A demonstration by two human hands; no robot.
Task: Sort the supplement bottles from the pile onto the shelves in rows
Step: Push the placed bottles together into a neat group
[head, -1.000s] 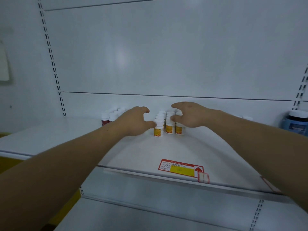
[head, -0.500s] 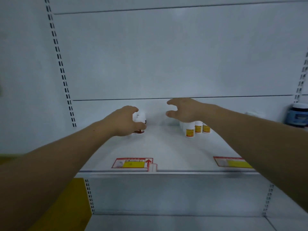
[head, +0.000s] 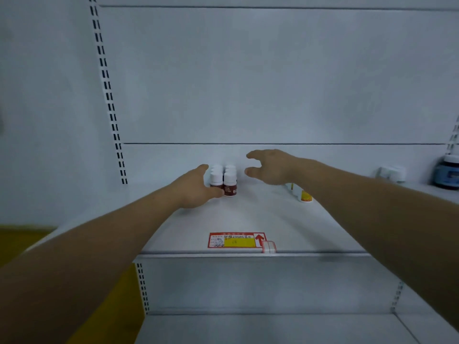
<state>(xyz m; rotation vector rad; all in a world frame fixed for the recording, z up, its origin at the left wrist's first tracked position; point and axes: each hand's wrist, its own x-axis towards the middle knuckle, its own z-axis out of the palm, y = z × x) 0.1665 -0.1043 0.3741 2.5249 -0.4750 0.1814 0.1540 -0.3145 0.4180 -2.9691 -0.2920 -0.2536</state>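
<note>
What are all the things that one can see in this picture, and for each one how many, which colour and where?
upper shelf: one, white, middle of the view
lower shelf: one, white, below it
red-labelled bottles: at least four, white with dark red labels, two columns at the back of the upper shelf
yellow-labelled bottles: count unclear, white with yellow labels, upper shelf right of centre, partly hidden
blue jar: one, blue with a white lid, right edge
small white things: about two, white, left of the blue jar, too blurred to name
price tag: one, red and yellow, upper shelf's front edge
left hand: one, against the red-labelled bottles' left side
right hand: one, above the shelf, holds nothing
</note>
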